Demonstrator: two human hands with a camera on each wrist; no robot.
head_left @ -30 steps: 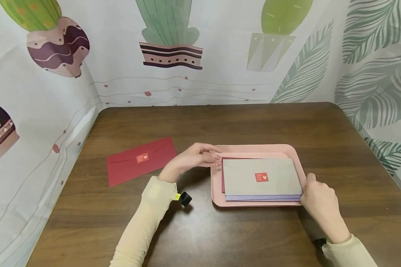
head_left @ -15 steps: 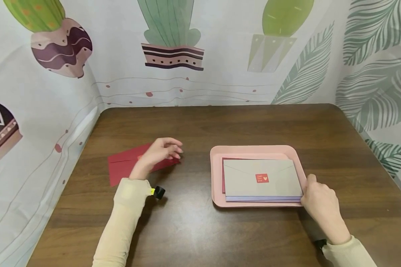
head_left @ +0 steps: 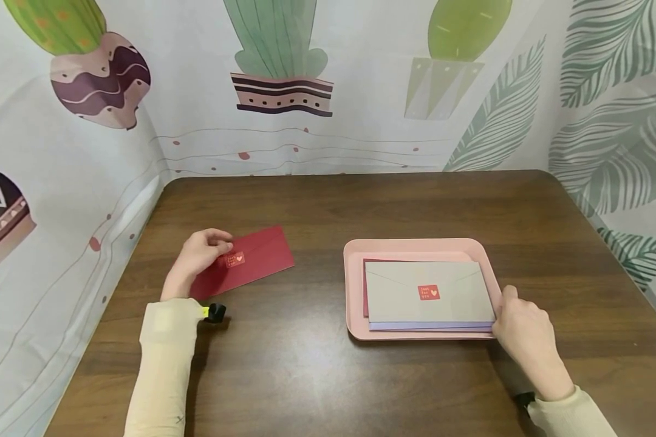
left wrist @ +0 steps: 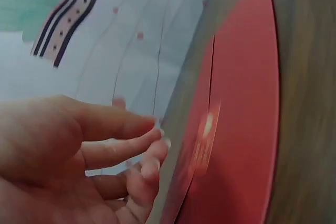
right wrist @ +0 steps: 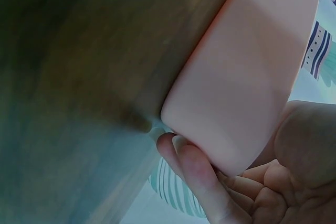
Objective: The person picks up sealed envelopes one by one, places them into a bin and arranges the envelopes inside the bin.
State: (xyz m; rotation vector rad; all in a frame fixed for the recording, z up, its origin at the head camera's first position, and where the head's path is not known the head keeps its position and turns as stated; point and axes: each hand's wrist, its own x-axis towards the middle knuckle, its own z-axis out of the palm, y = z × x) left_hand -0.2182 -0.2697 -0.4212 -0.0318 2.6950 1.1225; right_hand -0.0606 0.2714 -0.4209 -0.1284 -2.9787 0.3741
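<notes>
A red envelope [head_left: 259, 258] with a small heart sticker lies slanted on the left of the table. Over its left end hovers my left hand [head_left: 199, 254], fingers loosely bent and holding nothing; the left wrist view shows the fingertips [left wrist: 152, 163] just off the envelope's face. My right hand [head_left: 525, 321] grips the near right corner of a pink tray [head_left: 355, 291], thumb and fingers round its wall [right wrist: 226, 87]. Inside the tray rests a stack of envelopes: a grey one [head_left: 399, 303] with a heart sticker on top, lilac edges and a red edge showing beneath.
The brown wooden table [head_left: 306, 382] stretches between the red envelope and the tray. A white cloth [head_left: 372, 139] printed with cacti and leaves hangs behind the table and along its sides. A small black camera [head_left: 216, 313] sits at the left wrist.
My left hand has moved left from the tray's left edge, across the table, to over the red envelope's left end. The right hand stays on the tray corner.
</notes>
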